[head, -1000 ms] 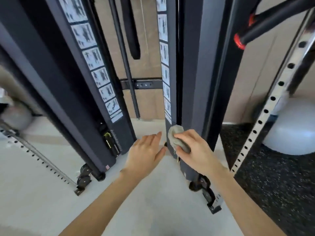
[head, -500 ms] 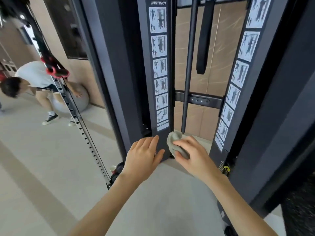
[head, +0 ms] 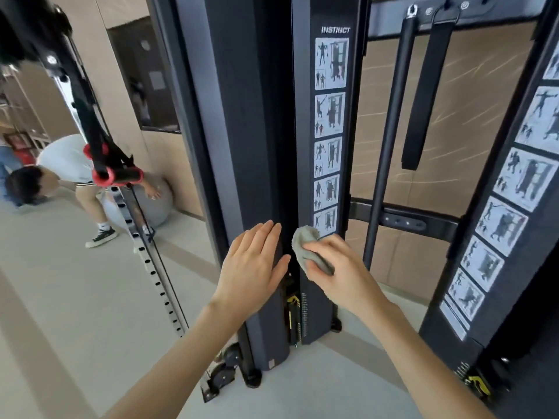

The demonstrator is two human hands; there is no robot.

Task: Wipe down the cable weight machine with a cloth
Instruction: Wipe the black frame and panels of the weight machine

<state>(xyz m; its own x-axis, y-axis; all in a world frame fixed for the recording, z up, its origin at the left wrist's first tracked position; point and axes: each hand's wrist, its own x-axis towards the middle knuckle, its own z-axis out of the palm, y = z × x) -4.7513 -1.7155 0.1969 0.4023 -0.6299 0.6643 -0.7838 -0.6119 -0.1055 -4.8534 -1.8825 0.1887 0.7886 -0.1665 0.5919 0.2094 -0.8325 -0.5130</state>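
Fingers [head: 325, 247] of our right hand [head: 348, 273] clench a small gray cloth [head: 302, 237] and press it against the cable weight machine [head: 248, 131], low on the narrow front panel [head: 319, 319] of its dark upright, just under the bottom exercise diagram [head: 326, 219]. Our left hand [head: 251, 267] lies flat beside it on the upright's wider face, fingers straight and together, grasping nothing; a dark slot runs between the two hands. Above the cloth we see a column of diagram stickers climbing to the word INSTINCT [head: 335, 29]. Below it, a yellow-marked fitting [head: 292, 300] sits in the slot near the base. To the right, a black bar [head: 390, 146] and a black strap [head: 426, 95] hang from the crossbeam, and a second upright [head: 520, 267] carries its own diagrams. To the left, a perforated rail [head: 151, 267] holds red-and-black handles [head: 116, 175]. Beyond it, a person in a white shirt [head: 66, 158] bends over a gray exercise ball [head: 157, 201] on the pale floor [head: 75, 313].
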